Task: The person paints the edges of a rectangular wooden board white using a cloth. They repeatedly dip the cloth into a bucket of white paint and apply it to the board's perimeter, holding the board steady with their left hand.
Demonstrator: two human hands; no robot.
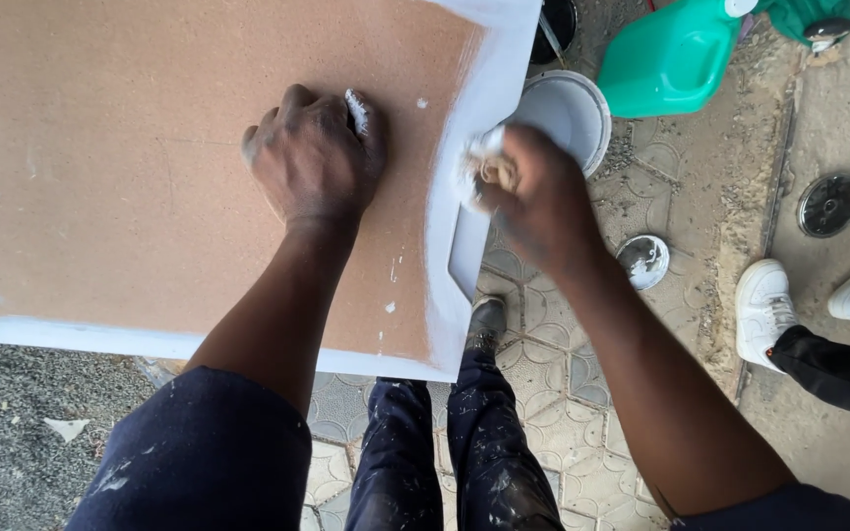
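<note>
- Two bare hands work on a brown board (150, 187) with white-painted edges, the landmark for all places below.
- Left hand (312, 157): fingers curled shut, knuckles pressing on the board's bare brown face, a white smear on one finger.
- Right hand (533, 202): fingers closed round a paint-soaked rag or brush (487, 167), blurred, at the board's right white edge.
- Right of the board: a white paint bucket (568, 108), a green jug (671, 54), a small tin lid (643, 261).
- Risk, judged: the pressing left hand may smudge wet paint; a slipping board could tip the bucket just beside it.
- Surface: patterned paving tiles (543, 393) below the board, gravel to its lower left; outdoors.
- Far right of the board: another person's white shoes (764, 305).
</note>
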